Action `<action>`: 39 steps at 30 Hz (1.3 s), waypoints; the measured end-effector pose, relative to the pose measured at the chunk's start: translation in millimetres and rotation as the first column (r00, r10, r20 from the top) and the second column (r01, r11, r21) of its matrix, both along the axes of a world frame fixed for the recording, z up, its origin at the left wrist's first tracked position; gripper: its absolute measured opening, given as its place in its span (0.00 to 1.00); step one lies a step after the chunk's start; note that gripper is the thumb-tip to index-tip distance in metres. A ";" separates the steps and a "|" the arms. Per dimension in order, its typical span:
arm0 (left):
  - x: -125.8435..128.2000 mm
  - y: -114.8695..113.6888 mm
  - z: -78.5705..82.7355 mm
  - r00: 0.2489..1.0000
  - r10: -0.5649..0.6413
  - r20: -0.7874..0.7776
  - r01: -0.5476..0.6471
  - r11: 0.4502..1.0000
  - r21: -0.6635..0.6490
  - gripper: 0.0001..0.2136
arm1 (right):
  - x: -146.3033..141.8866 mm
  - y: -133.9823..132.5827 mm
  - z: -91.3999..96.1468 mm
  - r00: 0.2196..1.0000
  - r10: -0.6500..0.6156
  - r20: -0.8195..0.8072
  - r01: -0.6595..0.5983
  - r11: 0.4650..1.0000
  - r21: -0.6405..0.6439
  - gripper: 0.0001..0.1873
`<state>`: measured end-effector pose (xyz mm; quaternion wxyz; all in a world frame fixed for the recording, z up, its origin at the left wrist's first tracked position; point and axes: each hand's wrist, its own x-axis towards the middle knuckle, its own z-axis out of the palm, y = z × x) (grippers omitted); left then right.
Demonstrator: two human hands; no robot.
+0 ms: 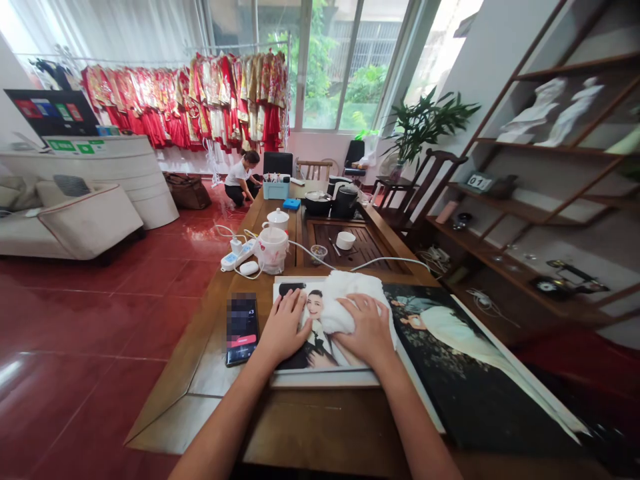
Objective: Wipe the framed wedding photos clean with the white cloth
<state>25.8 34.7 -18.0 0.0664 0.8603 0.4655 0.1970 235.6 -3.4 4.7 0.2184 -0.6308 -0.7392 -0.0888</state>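
A mounted portrait photo (314, 347) lies on the wooden table in front of me, on a pale board or album. My left hand (285, 327) rests flat on its left side, fingers stretched and holding nothing. On the right side my right hand (369, 327) presses a folded white cloth (356, 287) against the picture, its fingers over the cloth. The cloth hides the photo's upper right part. A larger, dark wedding photo panel (465, 373) lies to the right, partly beneath the board's edge or beside it; I cannot tell which. A phone (242, 333) with its screen lit lies left of my left hand.
Beyond the photos stand a white cup (273, 248), a power strip (239, 255), a small white bowl (345, 241) and a dark pot (345, 200). A white cable (390, 259) crosses the table (200, 393). A person (241, 179) crouches past the far end.
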 end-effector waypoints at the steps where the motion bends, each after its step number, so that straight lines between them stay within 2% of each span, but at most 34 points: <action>1: 0.1 0.0 -0.3 1.000 -0.001 -0.002 0.001 1.000 0.003 0.26 | -1.1 2.1 0.1 1.000 -0.003 -0.001 0.003 1.000 0.007 0.28; 5: 0.6 -0.2 -1.8 1.000 -0.001 -0.006 0.001 1.000 0.012 0.26 | -4.4 -5.3 -1.7 1.000 -0.006 0.009 0.006 1.000 0.012 0.28; 12: 0.7 -1.3 1.0 1.000 0.004 -0.011 -0.004 1.000 -0.005 0.26 | -11.8 -51.6 -9.4 0.999 0.026 0.021 -0.025 0.999 -0.032 0.31; 15: 0.4 -1.1 2.0 1.000 0.006 -0.016 -0.007 1.000 -0.020 0.26 | -14.5 -62.7 -10.2 1.000 0.021 0.017 -0.020 0.999 -0.044 0.31; 18: 0.2 -1.0 1.4 1.000 0.006 -0.015 -0.007 1.000 -0.021 0.27 | -14.0 -58.6 -7.3 0.999 0.038 0.017 -0.036 0.997 -0.062 0.31; 26: 0.7 -0.2 -0.4 1.000 0.003 -0.006 -0.003 1.000 -0.018 0.26 | -15.5 -8.1 5.2 1.000 0.021 0.001 -0.021 0.998 -0.058 0.28; 29: 0.8 0.4 -0.1 1.000 0.001 -0.013 -0.002 1.000 -0.027 0.26 | -19.8 0.9 7.7 1.000 0.002 -0.003 -0.002 0.999 -0.049 0.27; 33: 0.8 0.4 1.3 1.000 -0.008 -0.019 0.007 0.999 -0.043 0.27 | -23.7 -8.7 7.3 1.000 0.015 -0.010 -0.015 0.999 -0.047 0.28; 39: 0.9 -0.9 2.4 1.000 0.004 -0.020 -0.005 0.999 -0.037 0.26 | -24.2 -51.4 -3.2 0.998 0.060 -0.025 -0.062 0.995 -0.084 0.30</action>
